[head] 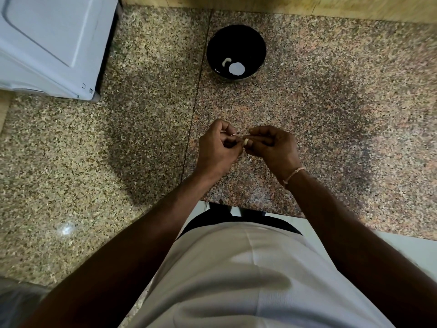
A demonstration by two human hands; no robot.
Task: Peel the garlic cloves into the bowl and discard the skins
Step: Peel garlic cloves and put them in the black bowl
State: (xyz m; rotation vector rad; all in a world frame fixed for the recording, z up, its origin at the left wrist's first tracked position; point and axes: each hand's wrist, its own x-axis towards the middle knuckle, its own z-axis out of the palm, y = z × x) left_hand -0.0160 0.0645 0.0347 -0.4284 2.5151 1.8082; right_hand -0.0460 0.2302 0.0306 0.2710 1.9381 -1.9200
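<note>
A pale garlic clove, too small to tell its long axis, is pinched between the curled right hand and left hand above the counter, well short of the bowl.

Light is coming from overhead, moderate and warm. The granite counter is carrying a broad soft shadow around and left of the arms. A small glare spot is shining on the near left stone. The bowl interior is reading nearly black, with a bright reflection near its bottom. Wide-angle distortion is bending the edges; the far right corner is smearing with blur. The centre is staying reasonably sharp.
</note>
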